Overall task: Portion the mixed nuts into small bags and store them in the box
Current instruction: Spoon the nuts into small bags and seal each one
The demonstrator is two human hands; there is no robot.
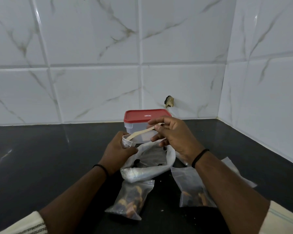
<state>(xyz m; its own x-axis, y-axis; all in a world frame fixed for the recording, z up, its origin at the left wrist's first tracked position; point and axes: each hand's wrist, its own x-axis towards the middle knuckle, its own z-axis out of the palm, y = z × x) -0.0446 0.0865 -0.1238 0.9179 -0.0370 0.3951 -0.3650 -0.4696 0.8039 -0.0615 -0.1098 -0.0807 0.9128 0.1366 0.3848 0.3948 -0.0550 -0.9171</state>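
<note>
My left hand grips the bunched neck of a small clear bag. A tan rubber band runs from that neck to my right hand, which pinches and stretches it. Below both hands lies a large open plastic bag with a few dark nuts inside. Two filled small zip bags rest on the counter, one at the front centre and the other under my right forearm. The clear box with a red lid stands closed behind my hands.
The black counter runs to a white marble-tile wall at the back and right. An empty clear bag lies right of my right arm. Small crumbs dot the counter near the bags.
</note>
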